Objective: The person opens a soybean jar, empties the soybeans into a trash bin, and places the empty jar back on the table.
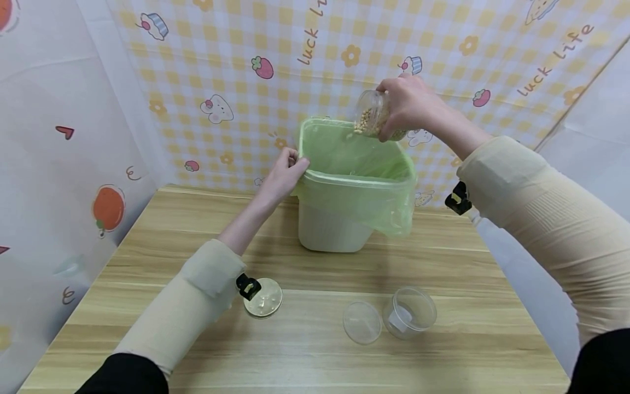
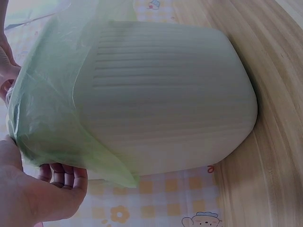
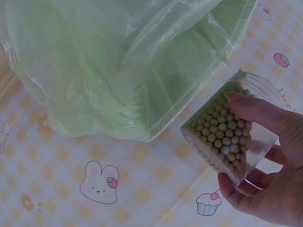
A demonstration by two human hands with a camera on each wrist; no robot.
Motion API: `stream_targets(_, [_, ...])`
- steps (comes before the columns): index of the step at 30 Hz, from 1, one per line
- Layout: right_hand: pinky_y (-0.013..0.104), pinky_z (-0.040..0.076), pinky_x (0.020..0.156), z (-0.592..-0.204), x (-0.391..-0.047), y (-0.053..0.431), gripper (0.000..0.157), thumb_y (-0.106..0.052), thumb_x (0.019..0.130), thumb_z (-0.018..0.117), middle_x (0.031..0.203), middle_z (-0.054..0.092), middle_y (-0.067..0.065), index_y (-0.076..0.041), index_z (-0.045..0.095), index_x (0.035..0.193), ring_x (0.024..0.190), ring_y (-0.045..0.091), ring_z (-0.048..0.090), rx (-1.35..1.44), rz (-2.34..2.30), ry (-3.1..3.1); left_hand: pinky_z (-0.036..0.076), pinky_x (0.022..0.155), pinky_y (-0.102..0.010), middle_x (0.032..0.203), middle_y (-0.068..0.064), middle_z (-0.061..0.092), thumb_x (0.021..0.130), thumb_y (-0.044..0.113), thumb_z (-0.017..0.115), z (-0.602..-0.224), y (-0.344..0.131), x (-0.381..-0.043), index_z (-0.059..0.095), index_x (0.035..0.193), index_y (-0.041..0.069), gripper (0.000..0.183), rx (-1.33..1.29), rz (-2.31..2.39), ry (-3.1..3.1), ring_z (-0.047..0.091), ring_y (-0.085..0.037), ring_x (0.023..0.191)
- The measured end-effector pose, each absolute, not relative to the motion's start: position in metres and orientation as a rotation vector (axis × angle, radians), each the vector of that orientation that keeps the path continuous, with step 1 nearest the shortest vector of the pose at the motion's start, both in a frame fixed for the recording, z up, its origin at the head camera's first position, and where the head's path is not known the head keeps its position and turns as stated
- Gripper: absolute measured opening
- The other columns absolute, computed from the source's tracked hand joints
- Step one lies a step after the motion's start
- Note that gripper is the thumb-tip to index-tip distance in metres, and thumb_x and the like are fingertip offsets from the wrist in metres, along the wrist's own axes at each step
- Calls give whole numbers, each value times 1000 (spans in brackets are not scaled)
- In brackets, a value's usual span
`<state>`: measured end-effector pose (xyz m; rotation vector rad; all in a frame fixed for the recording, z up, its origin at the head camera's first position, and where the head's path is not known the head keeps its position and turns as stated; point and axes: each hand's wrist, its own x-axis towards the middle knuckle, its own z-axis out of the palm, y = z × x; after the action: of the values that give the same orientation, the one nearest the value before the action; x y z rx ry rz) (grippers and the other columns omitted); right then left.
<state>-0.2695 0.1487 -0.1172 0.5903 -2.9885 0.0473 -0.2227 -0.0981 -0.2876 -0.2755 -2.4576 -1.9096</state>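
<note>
My right hand [image 1: 410,106] grips a clear jar [image 1: 372,104] tipped on its side above the back rim of a bin. Small round beige balls [image 3: 222,127] partly fill the jar, heaped toward its lower side; some lie near its mouth in the head view. The pale bin [image 1: 330,230] stands upright, lined with a thin green bag [image 1: 394,216] folded over its rim and hanging down outside. At the bin's left rim my left hand [image 1: 283,175] pinches the rim and the bag, fingers curled in the left wrist view. The bin's bottom is hidden.
Nearer on the wooden table [image 1: 197,339], a round gold lid [image 1: 268,298] lies partly behind the left wrist camera. To its right are a clear round lid [image 1: 361,323] and an open clear tub [image 1: 418,309] with something white in it. A patterned cloth wall [image 1: 221,71] rises behind the bin.
</note>
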Motion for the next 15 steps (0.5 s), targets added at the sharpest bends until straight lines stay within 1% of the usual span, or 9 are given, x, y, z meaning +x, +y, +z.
stream_targets(3, [59, 42, 105, -117, -269, 149, 100, -18, 62, 91, 130, 56, 29, 4, 47, 148, 119, 43, 46, 582, 48, -2989, 40, 79, -31, 104, -2, 45, 99, 33, 51, -288, -98, -223, 45, 115, 13, 27, -274, -1908, -2460, 44, -19, 92])
stream_targets(8, [60, 40, 106, -117, -268, 149, 100, -19, 61, 92, 130, 55, 29, 3, 47, 148, 121, 45, 44, 573, 28, -2989, 41, 81, -31, 105, -2, 45, 99, 33, 50, -288, -98, -224, 45, 115, 13, 27, -272, -1907, -2460, 45, -19, 94])
stream_targets(15, [60, 39, 105, -119, -268, 150, 98, -18, 61, 91, 129, 55, 30, 3, 49, 147, 120, 44, 44, 587, 31, -2978, 41, 80, -31, 105, -1, 44, 99, 35, 50, -288, -98, -222, 44, 114, 14, 26, -270, -1896, -2471, 45, -19, 92])
